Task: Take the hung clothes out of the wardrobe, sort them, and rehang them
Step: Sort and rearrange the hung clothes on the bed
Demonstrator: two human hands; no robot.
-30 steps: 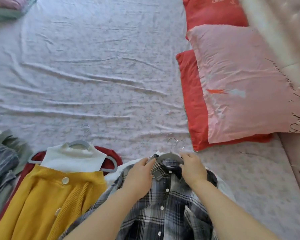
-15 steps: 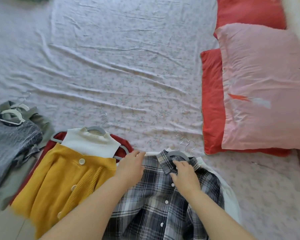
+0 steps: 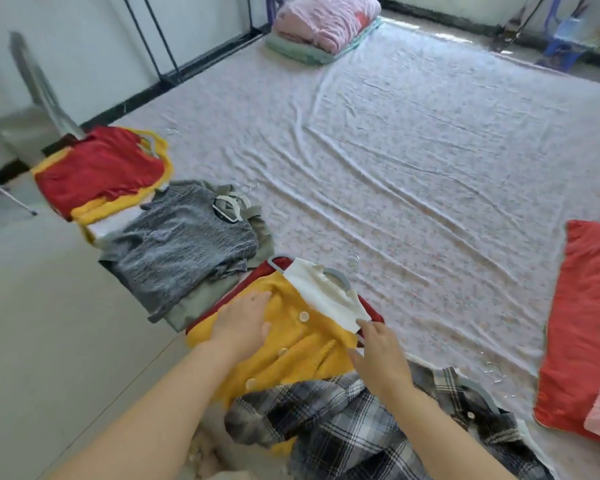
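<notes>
Wrinkled floral bed sheet (image 3: 430, 168), garments lined along its near left edge. Lying there, just beyond the plaid shirt (image 3: 343, 427): yellow cardigan (image 3: 309, 344), long axis slanting from near left to far right, collar and grey hanger (image 3: 338, 277) aimed at the bed's middle. Mustard knit, pale round buttons, white top (image 3: 323, 292) layered inside, red cloth (image 3: 369, 308) beneath. Left hand (image 3: 243, 323) flat on the knit, fingers straight; right hand (image 3: 378, 358) open, fingertips touching the white top's corner. Half a second ago, both on the plaid shirt's collar.

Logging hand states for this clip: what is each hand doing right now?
Left hand: open, flat on the yellow cardigan.
Right hand: open, fingertips at the white top.
</notes>
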